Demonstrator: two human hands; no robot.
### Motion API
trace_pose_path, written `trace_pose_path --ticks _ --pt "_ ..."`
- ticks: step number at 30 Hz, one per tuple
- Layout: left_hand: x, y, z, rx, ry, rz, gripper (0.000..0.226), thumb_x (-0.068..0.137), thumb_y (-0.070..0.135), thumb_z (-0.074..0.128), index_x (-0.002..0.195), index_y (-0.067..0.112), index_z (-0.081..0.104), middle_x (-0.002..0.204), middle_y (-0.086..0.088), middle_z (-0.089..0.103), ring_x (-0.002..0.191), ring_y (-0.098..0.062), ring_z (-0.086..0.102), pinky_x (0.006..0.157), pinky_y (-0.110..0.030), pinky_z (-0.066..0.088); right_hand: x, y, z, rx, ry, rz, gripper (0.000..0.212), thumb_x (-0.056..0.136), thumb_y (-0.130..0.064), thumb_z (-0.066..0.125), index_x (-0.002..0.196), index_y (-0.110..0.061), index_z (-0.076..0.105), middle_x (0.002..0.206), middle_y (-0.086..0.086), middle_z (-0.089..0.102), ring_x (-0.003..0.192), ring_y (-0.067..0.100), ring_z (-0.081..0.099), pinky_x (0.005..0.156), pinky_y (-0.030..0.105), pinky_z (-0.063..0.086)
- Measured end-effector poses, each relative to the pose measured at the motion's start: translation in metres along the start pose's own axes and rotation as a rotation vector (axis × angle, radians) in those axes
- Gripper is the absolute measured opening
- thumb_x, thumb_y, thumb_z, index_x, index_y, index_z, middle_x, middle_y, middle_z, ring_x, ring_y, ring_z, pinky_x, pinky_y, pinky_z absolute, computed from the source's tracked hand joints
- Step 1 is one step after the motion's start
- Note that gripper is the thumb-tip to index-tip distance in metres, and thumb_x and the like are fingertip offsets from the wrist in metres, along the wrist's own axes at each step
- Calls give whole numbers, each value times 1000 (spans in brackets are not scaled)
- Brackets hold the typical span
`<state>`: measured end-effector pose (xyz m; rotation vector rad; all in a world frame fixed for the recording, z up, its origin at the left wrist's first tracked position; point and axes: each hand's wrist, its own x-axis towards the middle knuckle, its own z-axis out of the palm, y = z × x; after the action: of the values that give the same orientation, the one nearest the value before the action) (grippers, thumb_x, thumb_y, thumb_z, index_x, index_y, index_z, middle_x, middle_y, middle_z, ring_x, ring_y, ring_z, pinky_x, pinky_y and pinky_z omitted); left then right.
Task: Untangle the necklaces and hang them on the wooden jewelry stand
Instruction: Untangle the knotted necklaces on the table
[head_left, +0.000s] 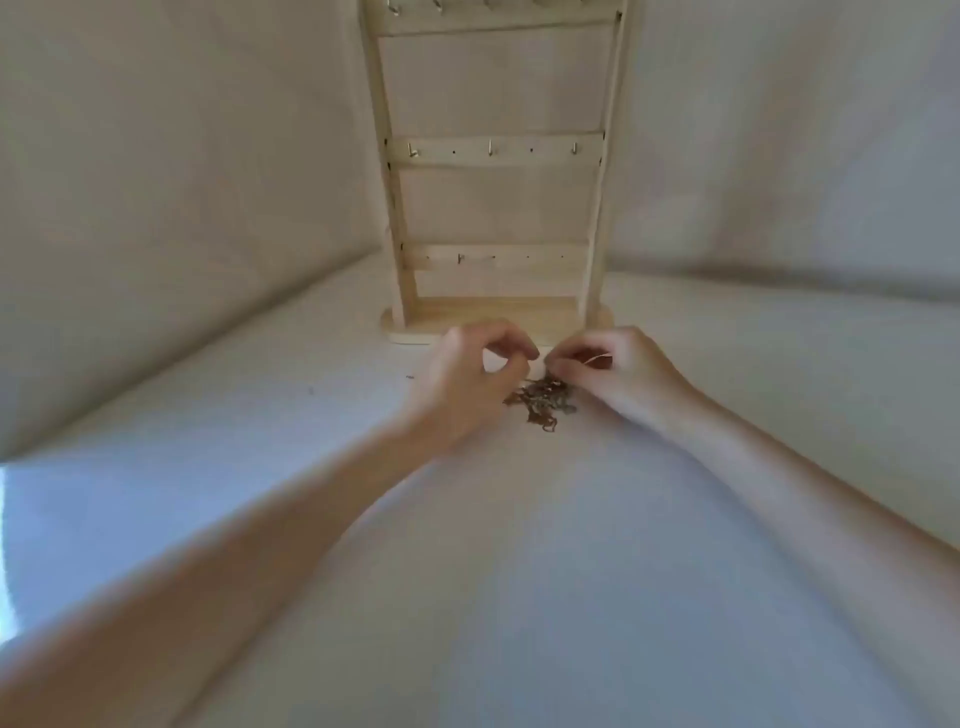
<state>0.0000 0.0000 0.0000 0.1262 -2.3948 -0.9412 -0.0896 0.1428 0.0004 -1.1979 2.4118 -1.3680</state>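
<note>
the necklaces (540, 402) lie as one dark, bronze-coloured clump at the centre of the frame, on the pale cloth-covered table (519, 571), just in front of the base of the wooden jewelry stand (496, 171), which stands upright in the upper middle. the chains look thin and fine-linked, so they should be very light, wholly limp and slippery between fingertips, and easy to kink or snap if a knot is pulled hard. a pinch with fingertips on a single strand or a free end, close to where it leaves the knot, seems the safest hold; teasing loops apart should work better than tugging.

the left hand (470, 382) sits just left of the clump, its thumb and forefinger curled toward each other in a pinching grip; whether a strand is actually caught there cannot be told, as the picture is soft. the right hand (613, 371) is just right of the clump, fingers curled, and a thin pale strand (597, 357) shows at its fingertips, so its grip appears to be pinching a chain drawn from the pile.

counts: one tangled clump, with the number of separate necklaces in it impossible to tell; one stand; two hands. the stand shows three small hooks (126, 148) on its middle rail, one peg visible on the lower rail among small holes, and a few hooks at the top edge, cut off. nothing hangs on the stand yet.
</note>
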Motion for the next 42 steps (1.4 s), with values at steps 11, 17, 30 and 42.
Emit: trace_pose_path --ticks 11,17,30,42 --pt "-2 8 8 208 -124 -1 13 84 3 57 91 5 68 88 -3 61 76 -12 55 65 -10 38 5 9 -3 -65 208 37 10 90 -5 53 88 -7 63 76 -1 62 68 10 56 59 11 39" --pt "8 -6 3 -118 58 -152 19 87 1 57 76 17 58 71 8 58 64 -1 52 56 -6 39 3 9 -11 333 325 171 16 91 1 47 84 -10 56 70 5 63 61 13 54 61 20 43" --pt "27 -19 6 -187 17 -151 23 85 4 60 72 24 59 66 8 59 57 -1 53 57 -13 45 10 9 -17 -164 67 -52 4 82 -16 69 82 -19 72 100 -1 48 84 9 46 69 7 33" --pt "12 0 5 -159 -90 113 27 81 9 67 79 35 58 85 12 63 78 -2 60 75 -15 48 2 -2 -10 -32 108 -87 13 83 -7 64 73 -15 64 69 -8 59 58 -5 49 58 8 37"
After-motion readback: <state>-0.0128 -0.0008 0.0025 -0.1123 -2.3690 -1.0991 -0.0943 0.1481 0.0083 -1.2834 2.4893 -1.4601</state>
